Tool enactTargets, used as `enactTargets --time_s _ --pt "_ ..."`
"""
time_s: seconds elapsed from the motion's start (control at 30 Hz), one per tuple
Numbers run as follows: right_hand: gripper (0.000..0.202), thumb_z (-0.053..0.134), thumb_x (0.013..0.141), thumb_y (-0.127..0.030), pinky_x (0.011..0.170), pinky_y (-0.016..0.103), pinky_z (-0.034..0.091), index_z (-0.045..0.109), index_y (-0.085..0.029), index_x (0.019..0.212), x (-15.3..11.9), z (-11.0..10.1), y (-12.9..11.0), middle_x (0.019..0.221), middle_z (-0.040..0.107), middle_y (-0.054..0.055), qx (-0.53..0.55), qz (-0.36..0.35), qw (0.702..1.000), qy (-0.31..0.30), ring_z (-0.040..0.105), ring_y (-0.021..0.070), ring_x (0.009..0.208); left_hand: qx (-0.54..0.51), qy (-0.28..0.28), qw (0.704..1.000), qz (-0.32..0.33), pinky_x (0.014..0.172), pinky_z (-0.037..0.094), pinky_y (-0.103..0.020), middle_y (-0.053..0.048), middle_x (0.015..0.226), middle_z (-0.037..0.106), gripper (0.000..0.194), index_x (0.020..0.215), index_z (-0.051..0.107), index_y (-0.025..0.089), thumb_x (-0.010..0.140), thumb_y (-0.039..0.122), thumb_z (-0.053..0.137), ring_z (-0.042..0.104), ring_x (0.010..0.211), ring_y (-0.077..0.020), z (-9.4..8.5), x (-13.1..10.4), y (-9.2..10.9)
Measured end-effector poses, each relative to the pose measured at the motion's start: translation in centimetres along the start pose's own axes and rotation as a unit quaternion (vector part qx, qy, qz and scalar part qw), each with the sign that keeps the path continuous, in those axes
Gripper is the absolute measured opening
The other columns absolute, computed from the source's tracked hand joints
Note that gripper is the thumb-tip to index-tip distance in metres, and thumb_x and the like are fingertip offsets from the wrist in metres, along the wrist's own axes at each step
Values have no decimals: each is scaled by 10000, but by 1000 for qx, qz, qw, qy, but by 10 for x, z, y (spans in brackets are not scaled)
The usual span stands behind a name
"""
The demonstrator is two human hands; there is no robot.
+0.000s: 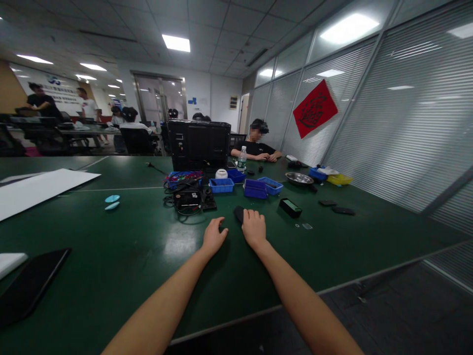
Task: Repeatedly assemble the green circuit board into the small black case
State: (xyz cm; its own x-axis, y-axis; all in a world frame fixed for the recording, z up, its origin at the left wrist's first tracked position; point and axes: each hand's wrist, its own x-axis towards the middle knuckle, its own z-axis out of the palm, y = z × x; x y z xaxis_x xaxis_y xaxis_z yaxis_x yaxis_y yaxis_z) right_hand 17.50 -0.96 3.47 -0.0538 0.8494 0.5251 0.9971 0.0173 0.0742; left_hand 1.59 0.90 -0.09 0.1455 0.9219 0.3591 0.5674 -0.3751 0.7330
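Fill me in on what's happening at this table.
A person has the right hand on a small black object on the green table; whether it is gripped or merely touched is hard to tell. The left hand is beside it, open, with nothing visible in it. Blue trays stand beyond the hands, and another person sits farther back.

On table (pixel 148 256), o'clock bearings from right hand (pixel 253 229):
- Object (pixel 238 213): at its fingers, projecting towards 11.
- Left hand (pixel 215 235): 9.
- Box (pixel 290 208): 2.
- Two slabs (pixel 343 211): further out, 2 to 3.
- Trays (pixel 255 189): 12; bottle (pixel 242 160) behind.
- Bowl (pixel 299 178): 1.
- Cabled unit (pixel 187 198): 10; monitor (pixel 199 140) behind it, 11.
- Two shells (pixel 112 206): 9 to 10.
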Motion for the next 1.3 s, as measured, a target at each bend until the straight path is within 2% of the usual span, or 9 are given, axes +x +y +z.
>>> enactTargets --time_s 0.1,0.27,0.37,0.47,0.57,0.7,0.83,1.07,1.3 --pt "269 399 830 -159 759 384 303 520 -121 1068 -4 -4 -13 976 540 159 -13 -41 999 8 433 251 898 -1 7 1000 3 861 434 -313 -61 1029 561 401 1098 519 173 699 183 560 552 920 -167 0 0 0" --pt "412 517 762 -437 802 404 311 542 -141 1048 -8 -5 -23 1052 510 153 70 -74 995 3 410 276 965 6 16 1000 11 851 433 -313 -65 996 571 357 1083 530 167 728 206 537 547 905 -163 0 0 -1" --pt "349 448 803 -404 824 373 344 573 -160 1019 -3 2 -11 1052 531 125 173 -7 985 26 441 248 972 6 21 1000 9 846 431 -315 -74 979 580 323 1072 536 154 769 260 503 548 901 -166 -1 1 -1" --pt "347 371 831 -307 851 341 379 571 -140 1061 4 16 9 1033 565 120 295 116 948 42 489 217 978 -1 13 1000 4 838 432 -309 -80 995 585 342 1086 531 149 771 280 501 553 902 -166 -1 1 -1" --pt "358 394 810 -294 828 323 423 583 -137 1070 9 28 21 1032 599 114 406 185 895 -16 550 199 938 -22 -1 1000 -4 849 428 -311 -71 1051 591 352 1107 524 175 774 286 499 559 922 -164 -1 1 -1" --pt "305 461 759 -262 783 294 453 628 -168 996 8 32 14 957 646 66 475 119 869 -75 590 171 866 -57 -7 998 -8 869 421 -319 -67 1094 593 366 1128 516 191 784 316 493 561 949 -169 -1 1 -2" --pt "310 410 792 -323 479 211 433 650 -150 884 2 30 1 666 639 21 524 78 836 -143 546 107 495 -47 21 999 -7 879 415 -324 -92 1109 565 456 1173 471 166 765 365 515 547 970 -179 -1 1 -1" --pt "216 451 753 -243 485 190 420 637 -139 790 6 33 3 665 642 20 515 116 840 -121 528 85 464 43 27 998 31 998 300 -366 -128 1278 409 799 1291 298 155 617 383 661 364 1206 -230 0 -3 6" --pt "204 460 747 -238 492 187 416 639 -142 769 7 42 7 655 643 19 505 105 847 -128 535 86 473 105 15 994 -9 919 363 -361 -162 1181 514 727 1314 277 88 686 308 569 481 1083 -259 0 -4 5"
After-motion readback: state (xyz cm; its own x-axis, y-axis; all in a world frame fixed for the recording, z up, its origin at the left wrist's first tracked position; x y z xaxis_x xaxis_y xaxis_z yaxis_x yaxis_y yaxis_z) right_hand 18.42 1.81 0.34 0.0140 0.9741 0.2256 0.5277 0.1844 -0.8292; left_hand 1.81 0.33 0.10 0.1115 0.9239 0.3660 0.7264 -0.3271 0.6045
